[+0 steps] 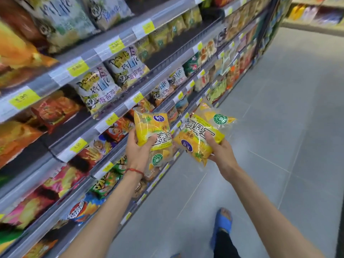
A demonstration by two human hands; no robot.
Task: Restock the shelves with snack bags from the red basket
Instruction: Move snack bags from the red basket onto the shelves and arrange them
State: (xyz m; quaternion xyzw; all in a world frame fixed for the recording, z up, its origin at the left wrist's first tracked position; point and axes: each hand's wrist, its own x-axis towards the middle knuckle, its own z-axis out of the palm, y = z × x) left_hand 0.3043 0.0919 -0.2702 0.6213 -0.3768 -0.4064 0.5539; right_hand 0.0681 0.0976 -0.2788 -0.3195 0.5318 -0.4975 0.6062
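Yellow snack bags tight in both hands, apart, beside packed shelves, grey floor.

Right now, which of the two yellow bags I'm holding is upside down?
The right bag, in the right hand: its purple logo sits low, its green seal high. The left bag, in the left hand, has the purple logo on top.

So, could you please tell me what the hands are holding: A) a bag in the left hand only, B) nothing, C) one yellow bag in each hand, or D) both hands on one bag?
C: the left hand grips the left bag and the right hand grips the right bag, both yellow.
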